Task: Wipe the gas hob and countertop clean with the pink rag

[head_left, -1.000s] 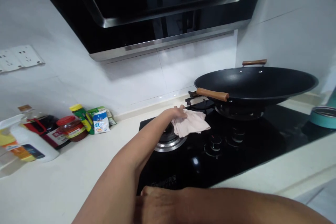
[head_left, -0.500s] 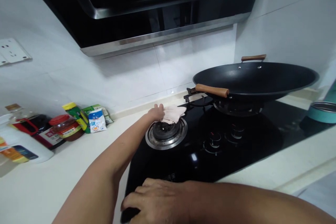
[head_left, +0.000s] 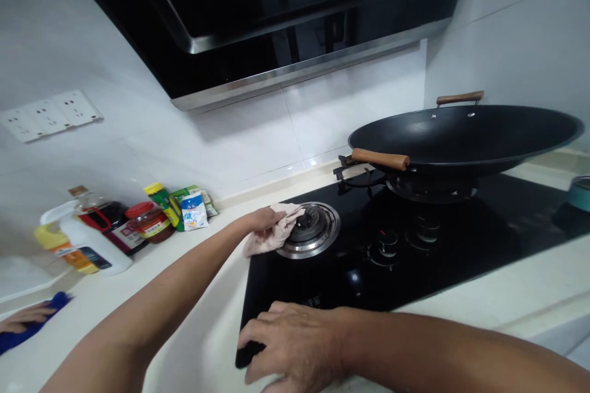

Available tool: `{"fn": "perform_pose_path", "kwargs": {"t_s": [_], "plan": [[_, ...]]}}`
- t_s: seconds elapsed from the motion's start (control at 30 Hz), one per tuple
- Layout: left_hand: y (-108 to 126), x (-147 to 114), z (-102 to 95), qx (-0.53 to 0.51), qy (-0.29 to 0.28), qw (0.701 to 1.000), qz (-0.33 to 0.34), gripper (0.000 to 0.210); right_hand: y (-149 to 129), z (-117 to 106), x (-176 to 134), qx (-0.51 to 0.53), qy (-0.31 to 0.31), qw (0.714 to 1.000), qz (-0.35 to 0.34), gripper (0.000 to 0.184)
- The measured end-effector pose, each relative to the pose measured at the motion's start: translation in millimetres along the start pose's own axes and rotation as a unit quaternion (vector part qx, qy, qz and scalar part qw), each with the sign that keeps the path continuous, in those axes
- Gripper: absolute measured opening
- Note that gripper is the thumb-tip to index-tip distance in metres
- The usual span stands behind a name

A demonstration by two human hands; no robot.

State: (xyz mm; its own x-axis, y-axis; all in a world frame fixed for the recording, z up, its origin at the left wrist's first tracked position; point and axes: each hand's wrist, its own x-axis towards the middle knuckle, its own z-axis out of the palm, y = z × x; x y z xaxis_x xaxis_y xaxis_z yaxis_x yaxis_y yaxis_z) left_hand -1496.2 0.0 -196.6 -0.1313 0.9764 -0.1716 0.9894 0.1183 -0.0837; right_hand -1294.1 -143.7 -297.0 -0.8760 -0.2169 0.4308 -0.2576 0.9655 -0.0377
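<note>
A pale pink cloth [head_left: 274, 239] is bunched under my left hand [head_left: 262, 220], whose fingers are closed on it. The cloth lies across the left rim of the round gas burner [head_left: 312, 249] and hangs over the cooktop's left edge. My right hand [head_left: 302, 344] rests at the near left corner of the black glass cooktop [head_left: 442, 258]. Its fingers are apart and bent, and I see nothing in them; the fingertips are partly hidden.
A black wok [head_left: 461, 138] with wooden handles sits on the right burner. Two knobs [head_left: 387, 242] rise in front. Bottles, a red-lidded jar [head_left: 150, 221] and packets line the wall. At far left another person's hand [head_left: 25, 317] presses a blue cloth [head_left: 59, 302]. The range hood [head_left: 313, 61] hangs overhead.
My left hand has drawn the cloth from the burner's back to its left side. My right hand stays by the corner. The view has shifted left, bringing the other person's hand into sight.
</note>
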Motion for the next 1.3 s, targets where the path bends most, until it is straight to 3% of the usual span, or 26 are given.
{"fn": "perform_pose_path", "kwargs": {"t_s": [0.13, 0.33, 0.53, 0.7, 0.83, 0.97, 1.03, 1.17, 1.3], "plan": [[-6.3, -7.2, 5.0, -0.024, 0.058, 0.998, -0.01, 0.077, 0.8, 1.6, -1.2, 0.004, 0.019, 1.0, 0.0, 0.053], [8.1, 2.8, 44.0, -0.101, 0.1, 0.988, 0.063, 0.068, 4.6, 7.1, -3.1, -0.003, 0.042, 0.999, -0.007, 0.05], [11.6, -8.3, 62.7, -0.132, 0.126, 0.983, 0.03, 0.071, 6.6, 17.3, -2.2, -0.012, 0.073, 0.997, -0.026, 0.047], [15.0, -36.8, 74.6, -0.118, 0.135, 0.984, -0.001, 0.078, 11.5, 20.3, 3.6, -0.043, 0.185, 0.982, -0.025, 0.037], [15.1, -74.6, 84.5, -0.099, 0.119, 0.988, 0.017, 0.087, 14.2, 19.4, 7.9, -0.062, 0.281, 0.957, -0.031, 0.03], [14.5, -107.0, 95.2, -0.083, 0.085, 0.99, 0.079, 0.099, 11.6, 20.5, 8.4, -0.056, 0.266, 0.961, -0.051, 0.022], [14.0, -113.2, 98.7, -0.086, 0.09, 0.987, 0.097, 0.089, 10.0, 21.7, 8.1, -0.051, 0.252, 0.965, -0.046, 0.019], [10.6, -110.1, 96.4, -0.089, 0.117, 0.985, 0.086, 0.06, 8.1, 22.8, 7.7, -0.038, 0.234, 0.971, -0.031, 0.017], [-0.1, -97.6, 85.6, -0.029, 0.133, 0.989, 0.053, 0.05, 5.7, 17.8, 4.7, -0.036, 0.216, 0.976, -0.004, 0.017]]}}
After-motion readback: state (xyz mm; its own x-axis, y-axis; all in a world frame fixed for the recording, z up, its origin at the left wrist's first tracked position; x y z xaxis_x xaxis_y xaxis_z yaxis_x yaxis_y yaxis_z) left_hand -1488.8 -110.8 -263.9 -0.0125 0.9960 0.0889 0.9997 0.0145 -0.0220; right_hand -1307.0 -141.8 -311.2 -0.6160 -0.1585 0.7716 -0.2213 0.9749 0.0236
